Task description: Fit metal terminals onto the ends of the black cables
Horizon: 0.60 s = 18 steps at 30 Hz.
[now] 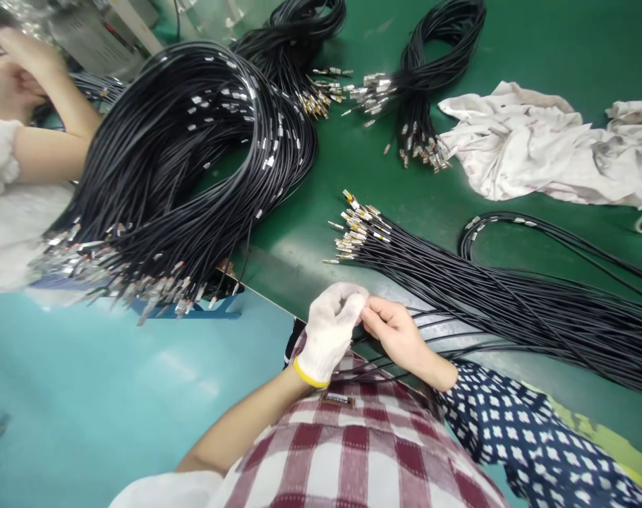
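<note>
My left hand (pixel 331 328), in a white knit glove with a yellow cuff, is closed in a pinch at the near edge of the green table (pixel 310 212). My bare right hand (pixel 395 331) meets it fingertip to fingertip, also pinched. Thin black cables (pixel 400 353) run from under both hands toward my lap. What the fingertips grip is too small to make out. Just beyond my hands lies a spread bundle of black cables (pixel 511 296) with metal connector tips (pixel 358 229).
A big coil of black cables (pixel 183 162) overhangs the table's left edge. Two smaller coils (pixel 427 77) lie at the back. A crumpled white cloth (pixel 537 148) sits at the right. Another person's arm (pixel 40 141) is at far left. Teal floor (pixel 114 395) lies below.
</note>
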Tool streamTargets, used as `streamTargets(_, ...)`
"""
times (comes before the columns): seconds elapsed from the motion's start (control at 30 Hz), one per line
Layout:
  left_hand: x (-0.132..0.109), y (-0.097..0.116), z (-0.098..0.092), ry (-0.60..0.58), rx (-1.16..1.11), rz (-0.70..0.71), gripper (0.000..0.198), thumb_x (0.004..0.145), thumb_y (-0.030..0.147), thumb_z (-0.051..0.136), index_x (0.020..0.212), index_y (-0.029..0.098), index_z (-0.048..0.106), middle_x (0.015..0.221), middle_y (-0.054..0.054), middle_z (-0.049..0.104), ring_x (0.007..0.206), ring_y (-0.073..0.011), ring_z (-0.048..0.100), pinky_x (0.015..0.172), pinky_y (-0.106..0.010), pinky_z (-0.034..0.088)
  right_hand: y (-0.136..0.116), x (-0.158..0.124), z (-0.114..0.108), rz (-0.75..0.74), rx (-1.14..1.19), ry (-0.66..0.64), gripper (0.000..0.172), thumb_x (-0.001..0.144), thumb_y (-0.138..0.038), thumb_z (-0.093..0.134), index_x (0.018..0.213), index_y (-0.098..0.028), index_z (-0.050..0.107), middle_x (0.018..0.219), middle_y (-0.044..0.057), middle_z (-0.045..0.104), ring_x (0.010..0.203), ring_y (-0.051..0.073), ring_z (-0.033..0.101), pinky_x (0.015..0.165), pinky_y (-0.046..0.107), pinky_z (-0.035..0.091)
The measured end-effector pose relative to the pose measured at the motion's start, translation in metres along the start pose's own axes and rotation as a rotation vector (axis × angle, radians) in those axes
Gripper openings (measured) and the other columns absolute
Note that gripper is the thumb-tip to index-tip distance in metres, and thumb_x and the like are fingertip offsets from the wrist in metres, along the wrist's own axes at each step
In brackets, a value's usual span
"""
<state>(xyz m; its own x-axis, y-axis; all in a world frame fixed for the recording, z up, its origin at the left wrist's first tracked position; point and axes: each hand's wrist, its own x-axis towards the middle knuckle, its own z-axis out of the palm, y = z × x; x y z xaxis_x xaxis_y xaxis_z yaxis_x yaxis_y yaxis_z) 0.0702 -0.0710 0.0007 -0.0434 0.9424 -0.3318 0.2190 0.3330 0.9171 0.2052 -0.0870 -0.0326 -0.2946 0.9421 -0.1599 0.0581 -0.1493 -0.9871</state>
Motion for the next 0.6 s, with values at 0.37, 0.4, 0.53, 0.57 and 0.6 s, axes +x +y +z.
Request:
streamTargets(0.37,-0.002,-0.011,-0.009,-0.168,-0.268,-0.024,0.023,0.079,0.030,0.066,0.098,0.018,0.070,0.092,-0.001,0.070,0.072,-0.0098,0.059,0.070,-0.022,0.051,-0.007,0.001,-0.005,0.053,0.236,-0.088,0.051,0.091,-0.066,0.059,0.075,-0.017,0.056,0.057,-0.007,0.035,0.050,0.010,0.025,0.047,0.025,0.018)
streamTargets(0.4,-0.002,-0.011,-0.009,-0.174,-0.283,-0.023,0.023,0.079,0.030,0.067,0.098,0.018,0.069,0.093,-0.002,0.070,0.072,-0.0095,0.059,0.070,-0.022,0.050,-0.008,0.002,-0.006,0.056,0.246,-0.086,0.052,0.091,-0.066,0.060,0.074,-0.018,0.056,0.057,-0.007,0.035,0.050,0.010,0.025,0.047,0.025,0.018)
streamTargets(0.53,-0.001,-0.008,-0.007,-0.163,-0.303,-0.058,0.022,0.080,0.032,0.068,0.095,0.016,0.070,0.079,0.001,0.065,0.065,-0.0081,0.054,0.064,-0.021,0.047,-0.008,0.001,-0.006,0.065,0.242,-0.099,0.051,0.092,-0.065,0.059,0.078,-0.016,0.060,0.057,-0.007,0.035,0.050,0.010,0.025,0.047,0.024,0.018)
streamTargets(0.57,-0.001,-0.007,-0.005,-0.146,-0.300,-0.067,0.021,0.081,0.033,0.068,0.093,0.015,0.070,0.073,0.002,0.062,0.063,-0.0078,0.053,0.062,-0.021,0.046,-0.007,0.001,-0.005,0.057,0.231,-0.104,0.050,0.093,-0.063,0.059,0.079,-0.015,0.062,0.057,-0.007,0.036,0.050,0.010,0.025,0.047,0.024,0.018)
streamTargets(0.6,0.000,-0.006,-0.004,-0.125,-0.292,-0.074,0.021,0.081,0.034,0.067,0.089,0.015,0.070,0.070,0.002,0.060,0.061,-0.0075,0.051,0.060,-0.020,0.044,-0.005,0.000,-0.005,0.045,0.218,-0.105,0.049,0.095,-0.062,0.058,0.080,-0.015,0.062,0.058,-0.007,0.037,0.050,0.010,0.026,0.047,0.024,0.019)
